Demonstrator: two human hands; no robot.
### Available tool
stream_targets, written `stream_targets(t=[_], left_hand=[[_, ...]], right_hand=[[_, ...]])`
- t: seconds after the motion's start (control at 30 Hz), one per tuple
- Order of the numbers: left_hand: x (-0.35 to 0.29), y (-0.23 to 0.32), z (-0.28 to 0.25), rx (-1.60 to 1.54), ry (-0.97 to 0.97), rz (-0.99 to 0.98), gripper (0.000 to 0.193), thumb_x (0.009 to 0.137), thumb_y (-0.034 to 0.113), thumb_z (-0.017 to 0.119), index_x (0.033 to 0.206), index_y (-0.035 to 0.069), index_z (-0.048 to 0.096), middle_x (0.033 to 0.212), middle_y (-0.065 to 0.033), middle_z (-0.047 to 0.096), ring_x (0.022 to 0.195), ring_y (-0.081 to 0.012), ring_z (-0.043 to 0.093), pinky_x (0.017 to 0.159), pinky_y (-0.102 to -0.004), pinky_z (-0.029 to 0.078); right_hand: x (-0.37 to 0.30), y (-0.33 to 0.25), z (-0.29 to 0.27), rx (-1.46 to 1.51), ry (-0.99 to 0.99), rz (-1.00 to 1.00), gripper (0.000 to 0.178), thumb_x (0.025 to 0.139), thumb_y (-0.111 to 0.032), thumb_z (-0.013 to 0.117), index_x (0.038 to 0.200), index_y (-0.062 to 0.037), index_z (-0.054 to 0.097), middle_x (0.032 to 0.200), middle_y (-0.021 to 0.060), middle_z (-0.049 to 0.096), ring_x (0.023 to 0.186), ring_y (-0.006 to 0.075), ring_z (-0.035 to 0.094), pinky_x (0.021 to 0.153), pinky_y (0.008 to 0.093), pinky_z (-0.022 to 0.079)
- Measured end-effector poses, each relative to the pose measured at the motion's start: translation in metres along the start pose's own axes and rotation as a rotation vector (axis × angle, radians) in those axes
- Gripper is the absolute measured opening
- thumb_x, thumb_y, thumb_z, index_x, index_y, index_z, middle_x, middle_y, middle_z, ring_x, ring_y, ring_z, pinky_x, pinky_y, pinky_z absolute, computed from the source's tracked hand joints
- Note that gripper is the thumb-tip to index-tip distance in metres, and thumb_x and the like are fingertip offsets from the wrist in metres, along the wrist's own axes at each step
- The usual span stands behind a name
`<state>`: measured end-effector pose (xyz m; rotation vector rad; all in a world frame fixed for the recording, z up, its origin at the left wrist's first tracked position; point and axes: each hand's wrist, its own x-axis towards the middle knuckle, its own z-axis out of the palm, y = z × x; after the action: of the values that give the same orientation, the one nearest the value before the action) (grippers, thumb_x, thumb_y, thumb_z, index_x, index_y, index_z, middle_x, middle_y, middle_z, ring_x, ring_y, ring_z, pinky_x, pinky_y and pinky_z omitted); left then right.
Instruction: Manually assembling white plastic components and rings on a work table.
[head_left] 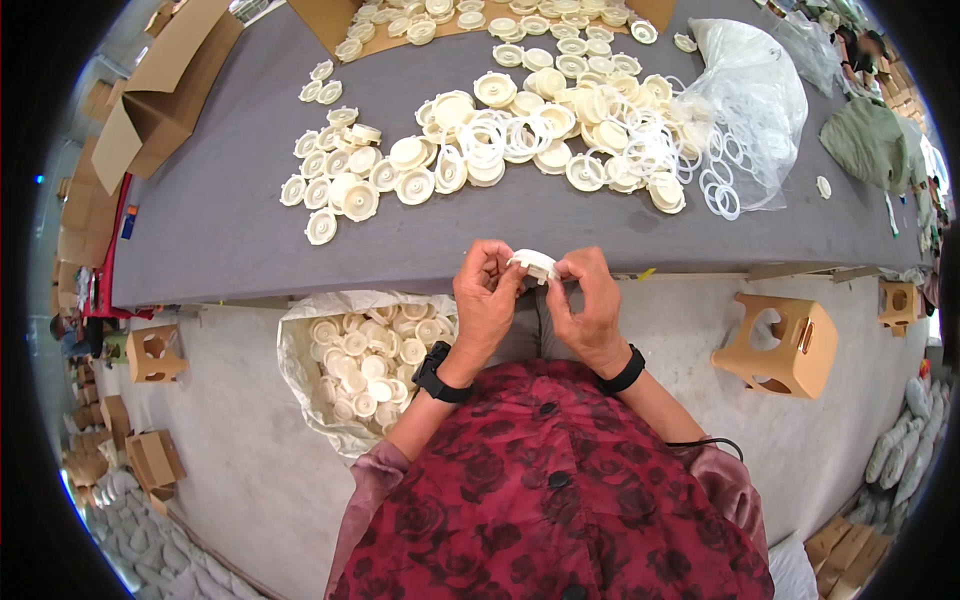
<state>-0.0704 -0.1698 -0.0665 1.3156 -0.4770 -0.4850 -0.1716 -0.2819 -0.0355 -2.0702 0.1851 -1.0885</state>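
Hands: left (487, 292), right (586, 296) grip cream cap (533, 264) | cardboard box (165, 85) far-left

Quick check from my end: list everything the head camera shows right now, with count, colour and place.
Table: one, grey, across the top.
Discs: many, cream, heaped mid-table.
Rings: many, white, spilling from the clear bag at right.
Boxes: two in view, brown card, far-left corner and top edge.
Cloth: one, green, far right of table.
Sack: one, white, on floor at left, full of cream discs.
Stools: several, tan, on floor both sides.
Held disc: one, cream, at table edge.
Left hand: grip on held disc.
Right hand: grip on held disc.
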Motion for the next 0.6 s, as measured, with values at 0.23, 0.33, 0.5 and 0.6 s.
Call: stream_targets(t=[0.23,0.33,0.5,0.6], left_hand=[[0.005,0.006,-0.015,0.493,-0.157,0.228,0.013,0.093,-0.006,0.058,0.097,0.004,0.049,0.079,-0.0029,0.062,0.064,-0.0060,0.057,0.057,-0.0208,0.048],[0.002,0.007,-0.009,0.215,-0.111,0.070,0.013,0.093,-0.005,0.057,0.099,0.004,0.049,0.080,-0.0033,0.063,0.066,-0.0068,0.060,0.056,-0.0210,0.048],[0.002,0.012,-0.002,0.042,-0.030,-0.131,0.013,0.094,-0.002,0.057,0.103,0.004,0.049,0.083,-0.0060,0.067,0.067,-0.0093,0.063,0.057,-0.0215,0.049],[0.002,0.019,0.002,-0.137,-0.034,-0.261,0.017,0.094,-0.001,0.058,0.108,0.004,0.050,0.090,-0.0092,0.069,0.072,-0.0116,0.066,0.063,-0.0224,0.052]], right_hand=[[-0.003,0.005,-0.002,-0.055,-0.013,-0.052,0.044,0.072,0.013,0.063,0.112,-0.0022,0.059,0.087,0.0134,0.057,0.069,0.0288,0.057,0.058,0.0368,0.047],[0.000,0.000,-0.004,-0.030,-0.098,-0.041,0.049,0.071,0.014,0.062,0.115,-0.0057,0.065,0.086,0.0109,0.055,0.068,0.0249,0.056,0.055,0.0347,0.046],[-0.003,0.005,0.000,-0.106,-0.052,-0.126,0.050,0.069,0.013,0.066,0.113,-0.0087,0.070,0.085,0.0072,0.053,0.067,0.0209,0.054,0.053,0.0324,0.046],[-0.007,0.005,-0.002,-0.245,-0.085,-0.206,0.050,0.066,0.008,0.069,0.112,-0.0108,0.071,0.086,0.0057,0.052,0.071,0.0210,0.055,0.055,0.0316,0.047]])
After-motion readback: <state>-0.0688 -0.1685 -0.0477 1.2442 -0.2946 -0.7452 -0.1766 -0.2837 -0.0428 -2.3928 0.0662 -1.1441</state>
